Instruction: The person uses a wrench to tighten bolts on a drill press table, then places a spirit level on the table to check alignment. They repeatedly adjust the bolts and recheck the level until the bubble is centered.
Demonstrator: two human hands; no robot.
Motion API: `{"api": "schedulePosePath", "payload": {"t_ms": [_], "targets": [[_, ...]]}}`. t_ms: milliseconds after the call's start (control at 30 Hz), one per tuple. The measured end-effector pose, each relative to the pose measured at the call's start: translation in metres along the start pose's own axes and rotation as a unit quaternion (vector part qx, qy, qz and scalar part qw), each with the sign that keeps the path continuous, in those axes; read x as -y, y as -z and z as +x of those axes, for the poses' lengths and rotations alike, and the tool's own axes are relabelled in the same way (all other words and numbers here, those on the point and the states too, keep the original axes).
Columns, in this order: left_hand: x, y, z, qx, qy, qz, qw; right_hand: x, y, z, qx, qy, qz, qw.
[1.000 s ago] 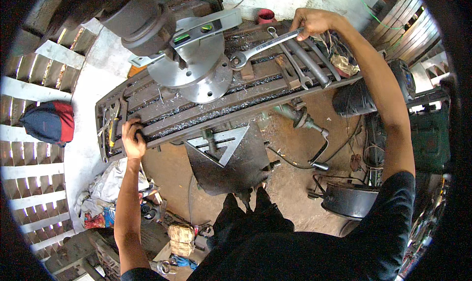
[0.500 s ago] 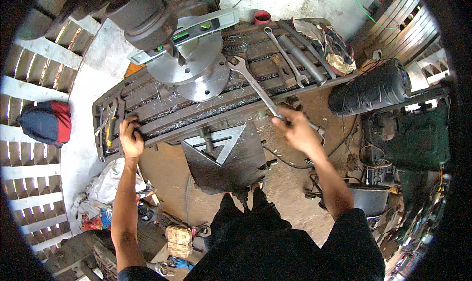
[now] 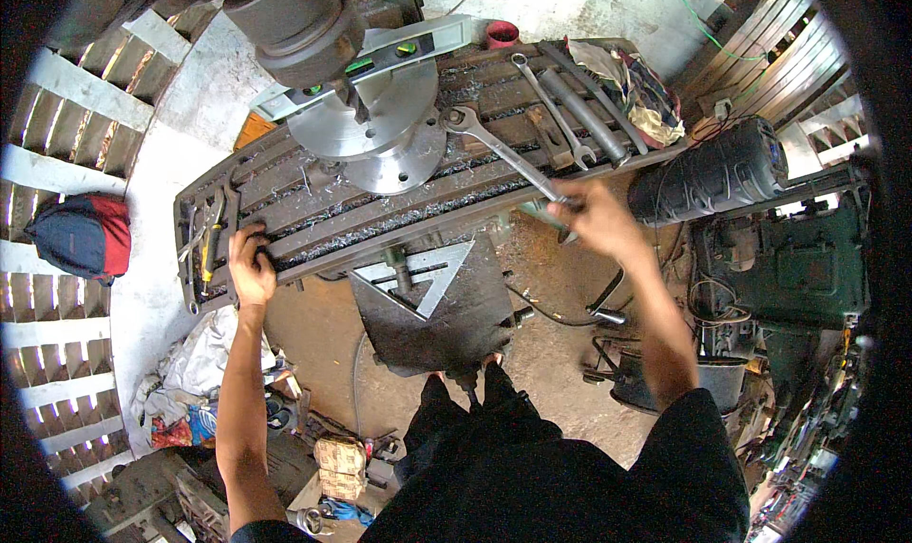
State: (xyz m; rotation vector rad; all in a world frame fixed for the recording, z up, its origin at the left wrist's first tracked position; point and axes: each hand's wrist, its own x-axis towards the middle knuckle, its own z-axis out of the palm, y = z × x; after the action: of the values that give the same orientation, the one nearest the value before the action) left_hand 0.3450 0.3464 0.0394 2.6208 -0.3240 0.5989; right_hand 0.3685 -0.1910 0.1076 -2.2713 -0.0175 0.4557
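My right hand (image 3: 608, 222) is closed around the handle end of a long steel wrench (image 3: 513, 159). The wrench's far end sits at a nut or bolt head beside a round flanged metal workpiece (image 3: 397, 170) on a slotted machine table (image 3: 366, 215). At the table's near left edge, my left hand (image 3: 253, 275) has its fingers curled over the rim. Above the workpiece's disc hangs a drill bit (image 3: 358, 104) under a thick spindle (image 3: 294, 35). A spirit level (image 3: 432, 39) lies across the disc, partly hidden by the spindle.
A second wrench (image 3: 551, 111), a metal bar (image 3: 584, 115) and crumpled rags (image 3: 655, 96) lie on the table's right. Left are pliers (image 3: 211, 244). A triangular metal square (image 3: 445, 277) rests below the front edge. A black cylinder (image 3: 712, 172) stands right; a backpack (image 3: 81, 237) is far left.
My right hand has moved right and slightly away from me, swinging the wrench's handle while its far end stays at the workpiece. My left hand keeps its place on the table edge.
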Motion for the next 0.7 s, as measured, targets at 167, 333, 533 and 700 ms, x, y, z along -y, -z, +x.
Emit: {"api": "schedulePosePath", "payload": {"t_ms": [167, 333, 533, 700], "targets": [[-0.001, 0.0, 0.0, 0.001, 0.016, 0.008, 1.0, 0.014, 0.078, 0.035, 0.03, -0.029, -0.091, 0.995], [-0.003, 0.0, 0.0, 0.003, 0.021, 0.009, 1.0, 0.022, 0.119, 0.088, 0.174, 0.01, -0.11, 0.978], [-0.003, -0.002, 0.001, -0.009, -0.002, 0.022, 1.0, 0.028, 0.155, 0.161, 0.215, 0.052, -0.187, 0.957], [0.0, -0.003, 0.0, -0.008, 0.005, 0.012, 1.0, 0.058, 0.17, 0.218, 0.274, 0.076, -0.261, 0.922]]}}
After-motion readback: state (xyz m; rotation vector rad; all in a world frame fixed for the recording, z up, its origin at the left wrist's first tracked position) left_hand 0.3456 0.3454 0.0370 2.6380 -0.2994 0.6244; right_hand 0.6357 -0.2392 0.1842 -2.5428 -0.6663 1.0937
